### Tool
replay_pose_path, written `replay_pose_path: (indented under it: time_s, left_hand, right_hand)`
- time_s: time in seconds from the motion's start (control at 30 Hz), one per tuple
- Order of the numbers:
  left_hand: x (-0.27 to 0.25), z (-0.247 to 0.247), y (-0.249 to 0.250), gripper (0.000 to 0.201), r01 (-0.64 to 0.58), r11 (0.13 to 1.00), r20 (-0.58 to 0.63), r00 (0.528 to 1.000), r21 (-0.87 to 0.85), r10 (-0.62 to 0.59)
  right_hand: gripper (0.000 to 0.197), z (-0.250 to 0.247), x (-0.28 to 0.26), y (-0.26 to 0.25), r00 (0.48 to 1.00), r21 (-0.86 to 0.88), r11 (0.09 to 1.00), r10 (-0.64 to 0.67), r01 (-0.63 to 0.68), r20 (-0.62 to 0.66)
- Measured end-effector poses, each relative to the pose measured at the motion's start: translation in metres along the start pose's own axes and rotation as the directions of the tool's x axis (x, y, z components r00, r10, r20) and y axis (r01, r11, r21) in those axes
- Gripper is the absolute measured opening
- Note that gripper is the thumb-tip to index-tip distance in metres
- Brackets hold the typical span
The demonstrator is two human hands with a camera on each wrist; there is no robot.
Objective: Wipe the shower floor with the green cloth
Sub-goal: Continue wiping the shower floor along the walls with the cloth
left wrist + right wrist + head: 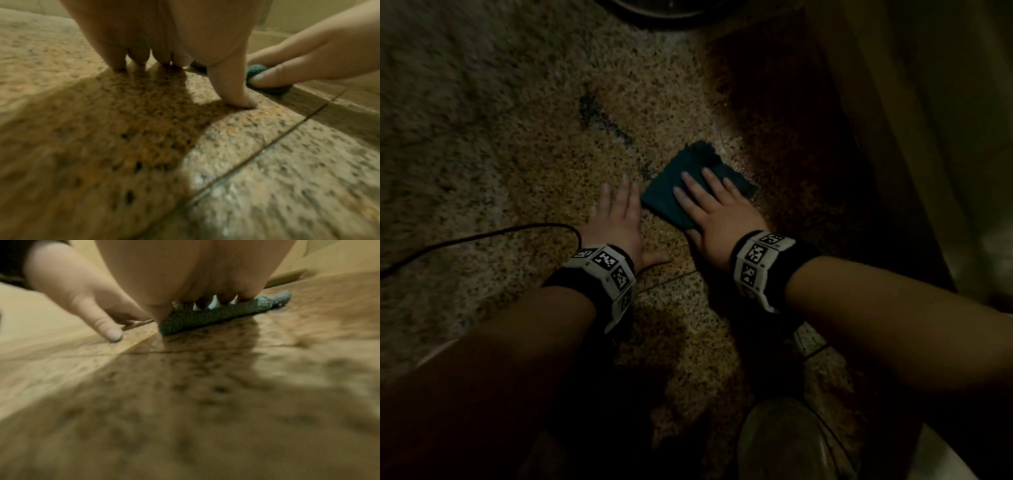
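Note:
The dark green cloth (674,192) lies folded on the speckled stone shower floor (517,154). My right hand (717,216) lies flat on top of it, fingers straight and spread, palm pressing down. In the right wrist view the cloth (205,318) shows under the right hand (195,272), its far end sticking out past the fingertips. My left hand (616,219) rests flat on the bare floor just left of the cloth, holding nothing. In the left wrist view the left hand (164,32) touches the floor with its fingertips, and a bit of cloth (257,69) shows under the right hand (308,53).
A wall or door panel (911,137) rises close on the right, with deep shadow at its foot. A black cable (482,236) trails from the left wrist. A dark streak (602,120) marks the floor ahead. A shoe (791,442) is at the bottom. Grout lines (267,142) cross the floor.

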State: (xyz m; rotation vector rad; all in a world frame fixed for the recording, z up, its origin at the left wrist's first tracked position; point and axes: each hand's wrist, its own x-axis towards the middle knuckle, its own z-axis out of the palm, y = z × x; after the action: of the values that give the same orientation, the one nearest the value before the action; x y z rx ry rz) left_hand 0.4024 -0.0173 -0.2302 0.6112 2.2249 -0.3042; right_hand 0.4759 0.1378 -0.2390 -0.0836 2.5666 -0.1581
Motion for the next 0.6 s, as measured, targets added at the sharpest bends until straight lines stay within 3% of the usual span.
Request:
replay_pose_path:
  time_s: [0.3,0.43,0.6]
  left_hand:
    - [-0.002,0.002,-0.007,0.123,-0.009,0.999,-0.013,1.000,-0.031,0.009]
    - [-0.005,0.004,-0.013,0.125,-0.006,0.997,0.001,1.000,0.076,0.006]
    - [-0.010,0.003,-0.027,0.130,0.096,0.986,0.053,0.993,0.138,-0.104]
  right_hand:
    - [0.065,0.015,-0.027,-0.002,0.999,-0.021,0.999,-0.044,0.045,0.023]
    - [0.068,0.036,-0.052,-0.010,0.992,-0.020,0.993,-0.117,0.118,0.042]
    - [0.065,0.028,-0.043,-0.007,0.989,-0.026,0.989,-0.147,0.146,-0.004]
